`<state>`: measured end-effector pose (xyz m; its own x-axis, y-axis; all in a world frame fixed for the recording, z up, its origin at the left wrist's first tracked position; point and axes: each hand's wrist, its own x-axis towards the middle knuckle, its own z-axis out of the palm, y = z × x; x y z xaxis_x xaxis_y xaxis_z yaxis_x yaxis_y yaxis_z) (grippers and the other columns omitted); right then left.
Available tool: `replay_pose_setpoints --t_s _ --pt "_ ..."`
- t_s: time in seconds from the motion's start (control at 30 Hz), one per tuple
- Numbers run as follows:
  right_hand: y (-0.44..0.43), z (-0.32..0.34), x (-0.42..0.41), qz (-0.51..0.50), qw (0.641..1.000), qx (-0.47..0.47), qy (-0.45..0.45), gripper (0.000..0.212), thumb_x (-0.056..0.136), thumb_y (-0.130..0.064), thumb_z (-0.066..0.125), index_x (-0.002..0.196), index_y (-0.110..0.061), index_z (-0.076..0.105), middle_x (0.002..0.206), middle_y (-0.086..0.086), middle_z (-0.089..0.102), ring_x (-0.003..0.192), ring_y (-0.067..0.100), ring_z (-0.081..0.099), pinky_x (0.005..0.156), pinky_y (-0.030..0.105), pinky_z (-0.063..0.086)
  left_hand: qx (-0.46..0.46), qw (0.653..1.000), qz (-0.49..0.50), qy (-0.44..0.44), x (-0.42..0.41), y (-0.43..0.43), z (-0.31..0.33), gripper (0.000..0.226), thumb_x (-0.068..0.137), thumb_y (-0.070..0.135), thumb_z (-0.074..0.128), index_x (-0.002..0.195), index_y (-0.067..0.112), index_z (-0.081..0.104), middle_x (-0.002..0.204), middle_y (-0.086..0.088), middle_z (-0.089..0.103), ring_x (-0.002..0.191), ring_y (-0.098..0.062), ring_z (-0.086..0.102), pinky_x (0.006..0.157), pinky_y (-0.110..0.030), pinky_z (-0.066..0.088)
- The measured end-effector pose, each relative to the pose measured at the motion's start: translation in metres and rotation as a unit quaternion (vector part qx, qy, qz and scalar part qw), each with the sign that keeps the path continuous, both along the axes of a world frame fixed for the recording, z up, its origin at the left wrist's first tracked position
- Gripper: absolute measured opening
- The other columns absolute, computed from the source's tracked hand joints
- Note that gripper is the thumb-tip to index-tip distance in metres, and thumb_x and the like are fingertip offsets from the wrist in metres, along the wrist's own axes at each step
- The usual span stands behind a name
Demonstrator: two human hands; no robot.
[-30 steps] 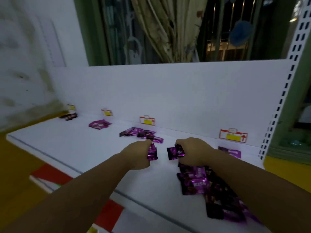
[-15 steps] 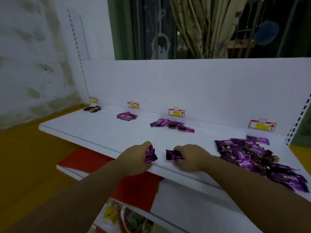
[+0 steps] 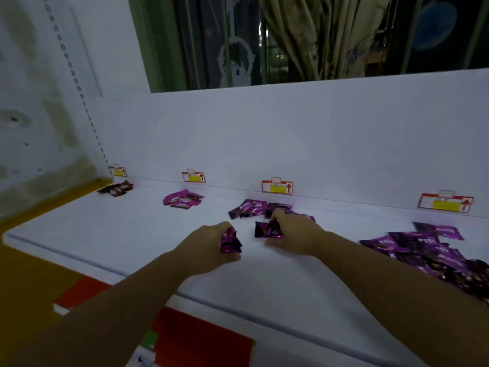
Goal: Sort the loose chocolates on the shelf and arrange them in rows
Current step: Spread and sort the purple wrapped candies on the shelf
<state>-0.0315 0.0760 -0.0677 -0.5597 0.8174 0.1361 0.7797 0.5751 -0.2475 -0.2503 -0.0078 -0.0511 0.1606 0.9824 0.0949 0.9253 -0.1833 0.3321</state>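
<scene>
Since half a second ago both hands have moved off the shelf's front edge and deeper toward the back panel, each carrying its wrapper along.

The left hand (image 3: 209, 245) sits at centre frame, fingers curled round a glossy purple chocolate (image 3: 230, 242) that it holds just above the white shelf (image 3: 132, 242). Just to its right, the right hand (image 3: 293, 231) pinches a darker purple chocolate (image 3: 267, 230) between thumb and bent fingers. Its knuckles reach the near side of the purple group (image 3: 248, 209) under the third price label (image 3: 277, 186).

The likeliest slip, as I judge it, is the right hand nudging that small group apart as it sets its piece down, since the foil looks slick and the pieces lie loosely overlapped. The dim light also makes the dark and bright purple wrappers hard to tell apart, so a piece could land in the wrong group. The unsorted heap (image 3: 423, 250) at right frame spreads toward the front edge, so a passing forearm could push pieces off.

No box or tray shows; the shelf alone holds everything. Toward upper left lie a pink group (image 3: 182, 200) and, in the far corner, a brown group (image 3: 116, 188), each below its own label.
</scene>
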Motion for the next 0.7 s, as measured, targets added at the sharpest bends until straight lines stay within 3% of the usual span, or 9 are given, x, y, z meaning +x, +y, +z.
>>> replay_pose_setpoints --t_s 0.2,0.33,0.47,0.53,0.6,0.7 --pt "0.043 -0.014 -0.025 0.002 0.998 0.042 0.050 0.030 0.079 -0.049 0.062 0.092 -0.026 0.049 0.089 -0.007 0.052 0.081 0.012 0.051 0.069 0.025 0.038 0.010 0.999 0.028 -0.033 -0.015 0.053 -0.016 0.048 0.072 0.053 0.070 0.104 0.026 0.049 0.090 0.009 0.059 0.083 -0.012 0.058 0.076 -0.024 0.048" --pt "0.057 -0.021 -0.033 0.026 0.992 0.089 0.087 0.028 0.077 -0.048 0.065 0.093 -0.030 0.051 0.089 -0.012 0.051 0.083 0.007 0.048 0.074 0.021 0.036 0.032 0.999 0.007 -0.026 -0.020 0.092 -0.030 0.045 0.076 0.048 0.068 0.108 0.021 0.051 0.092 0.009 0.053 0.085 -0.011 0.053 0.075 -0.020 0.039" --pt "0.066 -0.033 -0.041 0.025 0.992 0.081 0.098 0.042 0.076 -0.048 0.064 0.111 -0.025 0.055 0.100 -0.006 0.059 0.091 0.009 0.052 0.082 0.027 0.047 0.045 0.997 -0.042 -0.049 -0.032 0.132 -0.044 0.033 0.078 0.047 0.065 0.096 0.021 0.056 0.088 0.003 0.054 0.081 -0.013 0.052 0.069 -0.020 0.037" --pt "0.067 -0.035 -0.044 0.020 0.991 0.090 0.094 0.051 0.074 -0.046 0.063 0.117 -0.021 0.053 0.106 -0.002 0.060 0.096 0.014 0.054 0.086 0.034 0.049 0.047 0.995 -0.064 -0.065 -0.036 0.145 -0.047 0.039 0.074 0.051 0.067 0.096 0.020 0.059 0.086 0.004 0.055 0.081 -0.013 0.052 0.070 -0.022 0.038" --pt "0.069 -0.036 -0.047 0.001 0.994 0.099 0.052 0.068 0.073 -0.055 0.063 0.128 -0.019 0.047 0.121 0.002 0.057 0.110 0.019 0.052 0.097 0.038 0.043 0.041 0.991 -0.096 -0.078 -0.041 0.155 -0.047 0.051 0.066 0.061 0.064 0.099 0.022 0.060 0.086 0.006 0.058 0.084 -0.015 0.055 0.075 -0.028 0.045" --pt "0.067 -0.032 -0.049 -0.014 0.995 0.100 -0.026 0.093 0.068 -0.076 0.052 0.140 -0.019 0.035 0.146 0.003 0.039 0.134 0.020 0.034 0.113 0.037 0.022 0.037 0.986 -0.152 -0.054 -0.050 0.167 -0.051 0.063 0.062 0.072 0.058 0.109 0.029 0.054 0.097 0.007 0.060 0.090 -0.015 0.055 0.083 -0.034 0.047"
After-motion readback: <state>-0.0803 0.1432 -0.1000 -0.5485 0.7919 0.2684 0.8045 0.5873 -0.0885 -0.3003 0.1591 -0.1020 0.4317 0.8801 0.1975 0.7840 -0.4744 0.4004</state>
